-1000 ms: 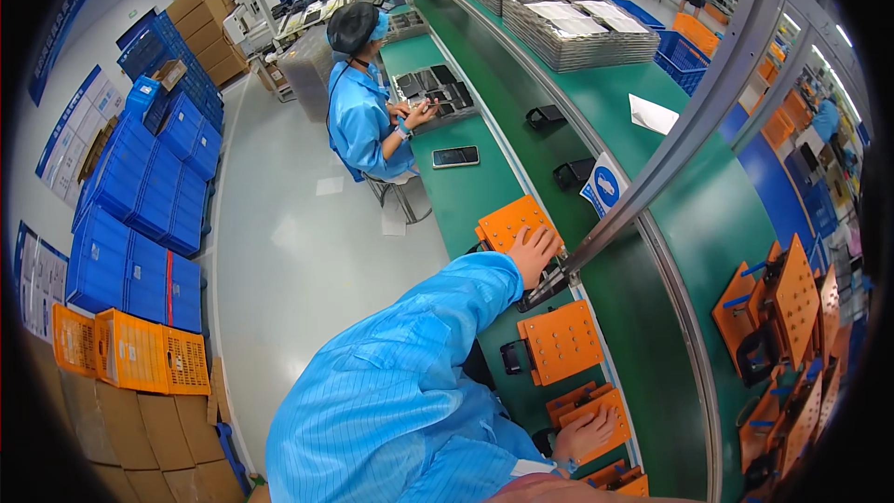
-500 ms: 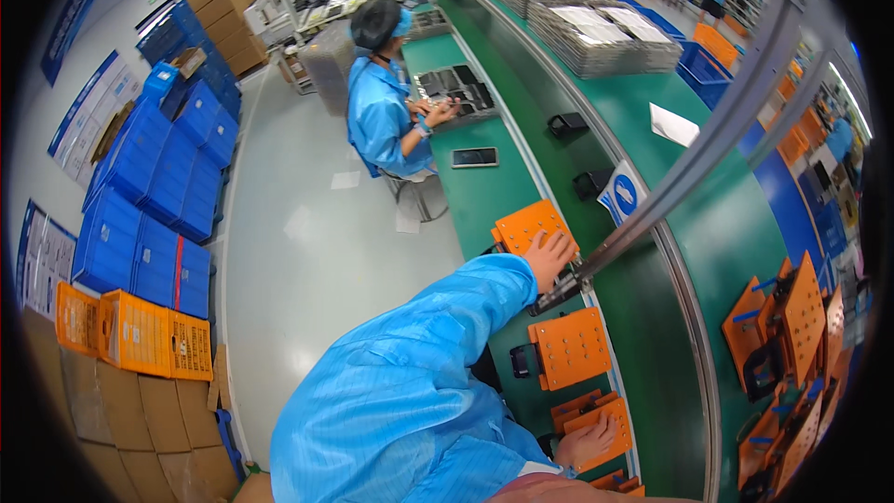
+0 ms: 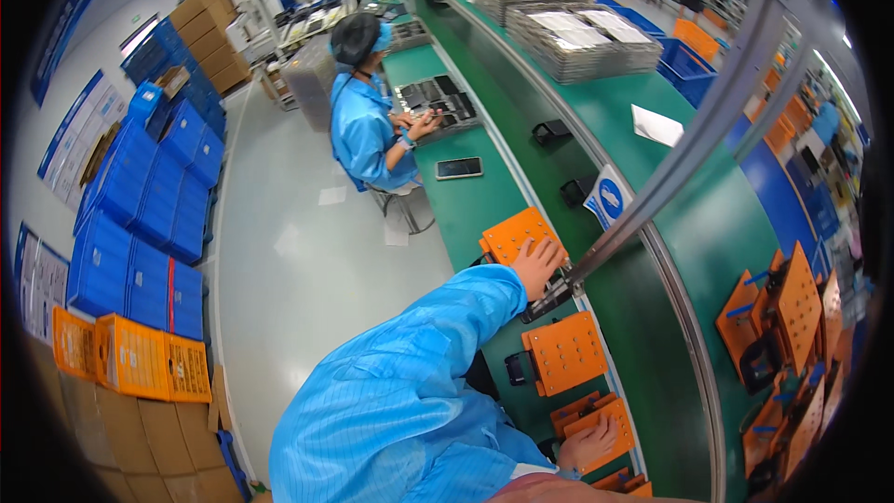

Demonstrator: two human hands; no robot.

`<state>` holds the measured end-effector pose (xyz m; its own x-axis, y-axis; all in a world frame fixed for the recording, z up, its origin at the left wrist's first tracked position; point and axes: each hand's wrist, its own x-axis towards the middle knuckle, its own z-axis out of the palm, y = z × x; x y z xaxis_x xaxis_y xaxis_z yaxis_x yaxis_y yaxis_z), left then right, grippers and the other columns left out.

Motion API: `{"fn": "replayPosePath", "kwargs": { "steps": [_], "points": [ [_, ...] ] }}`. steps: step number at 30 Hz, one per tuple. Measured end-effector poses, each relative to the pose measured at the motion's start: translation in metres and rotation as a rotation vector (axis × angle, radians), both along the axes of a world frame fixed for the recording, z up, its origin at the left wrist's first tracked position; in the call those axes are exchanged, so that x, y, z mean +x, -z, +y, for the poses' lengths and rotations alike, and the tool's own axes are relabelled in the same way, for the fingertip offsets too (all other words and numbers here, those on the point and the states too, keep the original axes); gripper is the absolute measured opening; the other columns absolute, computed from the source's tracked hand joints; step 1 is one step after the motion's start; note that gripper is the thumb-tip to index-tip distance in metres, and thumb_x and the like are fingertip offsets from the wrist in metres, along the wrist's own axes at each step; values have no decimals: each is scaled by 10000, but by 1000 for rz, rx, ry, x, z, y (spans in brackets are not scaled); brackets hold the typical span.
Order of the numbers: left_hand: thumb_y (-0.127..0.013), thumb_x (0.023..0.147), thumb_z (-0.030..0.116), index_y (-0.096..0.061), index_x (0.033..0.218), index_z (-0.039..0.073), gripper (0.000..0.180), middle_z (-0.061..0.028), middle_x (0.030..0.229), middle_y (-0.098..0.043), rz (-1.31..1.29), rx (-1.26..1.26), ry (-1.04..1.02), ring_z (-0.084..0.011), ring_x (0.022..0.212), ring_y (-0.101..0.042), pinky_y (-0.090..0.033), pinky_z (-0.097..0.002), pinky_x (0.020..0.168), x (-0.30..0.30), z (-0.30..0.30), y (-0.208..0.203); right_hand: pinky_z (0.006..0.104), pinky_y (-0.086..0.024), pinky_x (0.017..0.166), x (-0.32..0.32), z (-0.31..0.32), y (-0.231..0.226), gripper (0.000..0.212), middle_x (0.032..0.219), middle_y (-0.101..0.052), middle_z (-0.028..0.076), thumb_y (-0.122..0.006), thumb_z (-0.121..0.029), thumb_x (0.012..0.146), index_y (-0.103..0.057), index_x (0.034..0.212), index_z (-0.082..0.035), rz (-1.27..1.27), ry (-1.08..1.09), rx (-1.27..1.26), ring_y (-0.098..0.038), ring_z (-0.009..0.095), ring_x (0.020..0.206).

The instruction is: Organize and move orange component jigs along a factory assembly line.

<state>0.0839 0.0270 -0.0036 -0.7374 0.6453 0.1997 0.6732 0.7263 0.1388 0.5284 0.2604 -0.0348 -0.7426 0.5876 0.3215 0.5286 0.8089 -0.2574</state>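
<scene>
My left arm, in a blue striped sleeve, stretches out to the far orange studded plate (image 3: 518,234). My left hand (image 3: 537,266) rests on that plate's near right corner, fingers extended over its surface. Close to me, my right hand (image 3: 587,447) lies on another orange plate (image 3: 610,414), its fingers laid out across the top. Between the hands sits a third orange plate (image 3: 568,351) with rows of metal studs and a black clip-like part (image 3: 515,369) at its left side. Whether either hand presses or grips its plate's underside is hidden.
A metal post (image 3: 670,168) slants up beside my left hand. Beyond the green conveyor channel (image 3: 643,317), more orange plates (image 3: 796,303) stand on a green bench. A co-worker (image 3: 365,121) handles dark parts in a tray, near a phone (image 3: 459,168). Blue crates (image 3: 140,270) line the left wall.
The whole view has shifted slightly, moving the far things left and down. My left hand's fingers lie a little closer together on the far plate. My right hand stays on its plate.
</scene>
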Motion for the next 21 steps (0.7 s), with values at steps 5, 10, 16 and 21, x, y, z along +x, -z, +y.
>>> {"fn": "replayPosePath", "kwargs": {
  "steps": [5, 10, 16, 21],
  "points": [
    [-841, 827, 138, -561, 1702, 75, 921, -219, 1744, -544, -15, 112, -12, -430, 1688, -451, -359, -716, 1323, -5, -15, 3, 612, -436, 1288, -12, -4, -17, 462, 1586, -671, 222, -657, -37, 1044, -719, 1502, -30, 67, -86, -64, -592, 480, 1523],
    [-830, 798, 194, -531, 1737, 38, 998, -230, 1767, -538, 32, 75, -30, -427, 1711, -435, -305, -682, 1379, -4, 6, -6, 613, -434, 1294, -6, -3, -31, 471, 1602, -663, 222, -695, -105, 1069, -680, 1528, -3, 113, 14, -188, -588, 481, 1527],
    [-794, 877, 311, -525, 1733, 33, 939, -218, 1756, -544, 69, 58, -33, -422, 1697, -441, -308, -691, 1368, -10, 6, 4, 587, -424, 1335, 35, 2, -20, 679, 1676, -590, 318, -731, -250, 1129, -526, 1701, 54, 30, 439, 24, -548, 502, 1591],
    [-793, 917, 383, -525, 1738, 60, 922, -220, 1777, -526, 38, 19, -61, -431, 1701, -444, -300, -712, 1374, -6, 7, 15, 510, -456, 1326, 59, -5, 10, 840, 1708, -553, 369, -688, -415, 1212, -376, 1786, 112, 246, 498, -538, -574, 527, 1559]
  ]
}}
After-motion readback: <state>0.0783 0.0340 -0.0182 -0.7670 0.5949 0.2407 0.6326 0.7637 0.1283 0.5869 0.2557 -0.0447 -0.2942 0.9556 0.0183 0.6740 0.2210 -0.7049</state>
